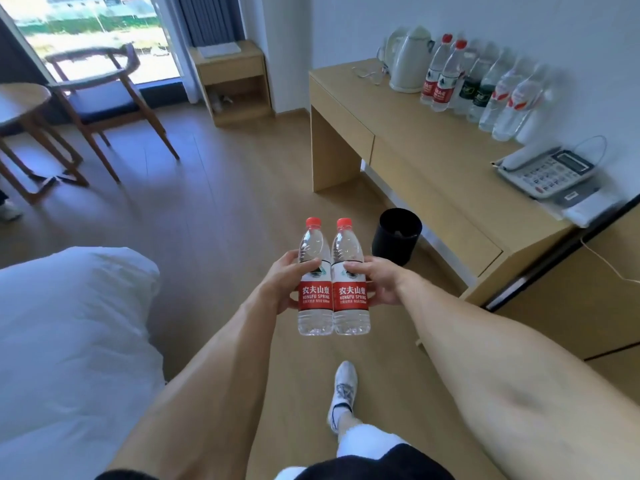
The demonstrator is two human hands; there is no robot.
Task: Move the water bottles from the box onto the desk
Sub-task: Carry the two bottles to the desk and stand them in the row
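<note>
Nearest the camera, one foot in a white shoe (343,389) stands on the wooden floor (221,209); a white bed (69,341) lies on the left side; above the shoe, the person holds two water bottles upright in the air, side by side and touching; the left hand (280,285) is wrapped around the left bottle (314,282), thumb across its front; the right hand (377,282) is wrapped around the right bottle (349,282) the same way; both bottles have red caps and red labels; they are over the floor and well apart from the desk (433,147); a black bin (396,235) stands on the floor between the bottles and the desk, close to the desk's front; on the near end of the desk sits a phone (550,171) on some papers; farther along, a row of bottles (485,84) stands by the wall, blurry; past them is a white kettle (410,60); far off on the left are a wooden chair (104,98), a round table (20,105), a small shelf (232,77) and a bright window (90,32).
</note>
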